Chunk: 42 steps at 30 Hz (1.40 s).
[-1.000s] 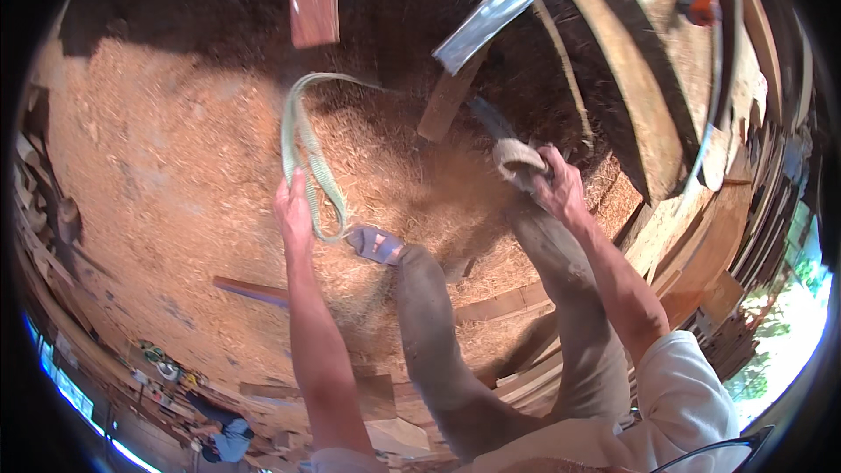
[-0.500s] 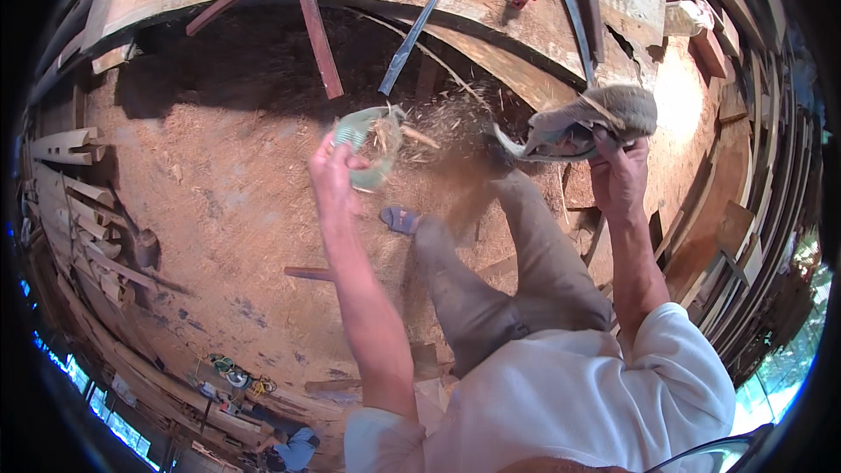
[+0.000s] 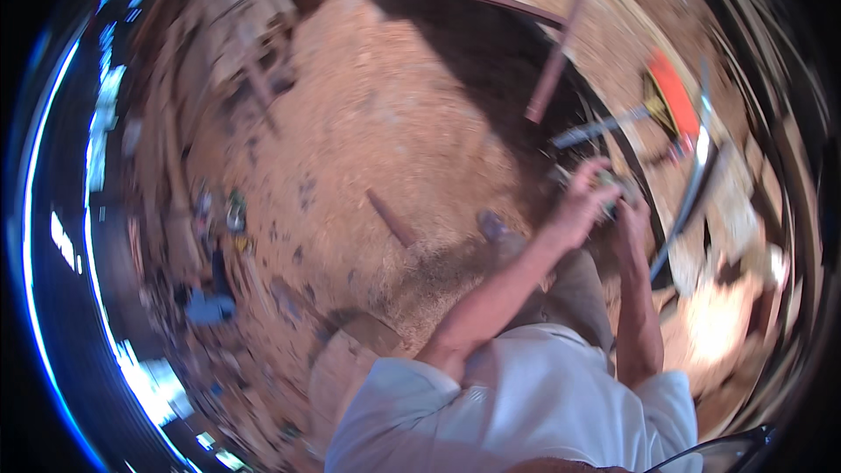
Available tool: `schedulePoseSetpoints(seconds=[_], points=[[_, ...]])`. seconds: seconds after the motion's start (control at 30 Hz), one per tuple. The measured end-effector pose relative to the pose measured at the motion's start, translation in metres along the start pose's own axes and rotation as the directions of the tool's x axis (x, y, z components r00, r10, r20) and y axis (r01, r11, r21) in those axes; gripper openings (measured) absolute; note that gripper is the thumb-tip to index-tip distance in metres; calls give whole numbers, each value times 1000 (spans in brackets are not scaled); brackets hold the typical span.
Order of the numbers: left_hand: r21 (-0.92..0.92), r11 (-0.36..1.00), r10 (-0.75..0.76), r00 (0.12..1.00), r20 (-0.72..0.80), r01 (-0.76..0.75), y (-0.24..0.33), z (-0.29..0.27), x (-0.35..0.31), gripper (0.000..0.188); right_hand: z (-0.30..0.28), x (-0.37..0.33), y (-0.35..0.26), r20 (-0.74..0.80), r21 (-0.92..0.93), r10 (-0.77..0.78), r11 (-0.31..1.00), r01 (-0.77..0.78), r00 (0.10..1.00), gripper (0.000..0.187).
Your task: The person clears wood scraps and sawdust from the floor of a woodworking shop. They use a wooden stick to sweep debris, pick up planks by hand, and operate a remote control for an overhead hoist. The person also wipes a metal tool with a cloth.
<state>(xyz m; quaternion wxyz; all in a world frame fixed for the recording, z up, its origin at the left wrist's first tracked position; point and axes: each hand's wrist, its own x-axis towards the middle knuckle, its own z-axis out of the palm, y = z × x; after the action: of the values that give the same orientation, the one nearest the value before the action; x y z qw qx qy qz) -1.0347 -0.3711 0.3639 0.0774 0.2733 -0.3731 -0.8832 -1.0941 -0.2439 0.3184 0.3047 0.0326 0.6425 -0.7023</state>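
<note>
My left hand (image 3: 582, 201) and my right hand (image 3: 632, 215) meet in front of my knees, fingers curled. Between them shows a small blurred greenish piece (image 3: 606, 181), with my left fingers around it. My right fingers are closed against its near side; what else they hold is hidden behind them. A long tool with a metal blade (image 3: 585, 133) and yellow handle end lies just beyond my hands, on the edge of the wooden bench.
A bright orange thing (image 3: 674, 92) lies on the bench (image 3: 632, 39), beside a long curved blade (image 3: 684, 210). Reddish wooden bars (image 3: 558, 52) jut over its edge. Shavings cover the floor (image 3: 377, 114). Stacked timber (image 3: 250, 13) and a person in blue (image 3: 208, 307) are on the left.
My view has swung left, so the scene has turned. My hands, apart before with a greenish piece left and a hollow grey-brown piece right, are now together. Wood shavings no longer show in my left hand.
</note>
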Motion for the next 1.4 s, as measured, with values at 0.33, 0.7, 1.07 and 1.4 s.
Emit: schedulePoseSetpoints(seconds=[0.33,0.7,1.07,1.4], points=[[519,816,49,926,374,-253,14,10,3,74,-51,27,-10,312,-101,120,991,-92,943,20],[575,816,334,858,-391,-56,-70,-196,-91,44,19,140,11,493,-637,300,764,104,817,22],[154,805,-241,554,-797,573,-346,-262,-365,84,177,95,106,710,-704,568,555,444,416,25],[-514,633,-444,273,-854,-579,-320,-244,-393,87,262,89,243,559,-737,762,274,618,328,29]])
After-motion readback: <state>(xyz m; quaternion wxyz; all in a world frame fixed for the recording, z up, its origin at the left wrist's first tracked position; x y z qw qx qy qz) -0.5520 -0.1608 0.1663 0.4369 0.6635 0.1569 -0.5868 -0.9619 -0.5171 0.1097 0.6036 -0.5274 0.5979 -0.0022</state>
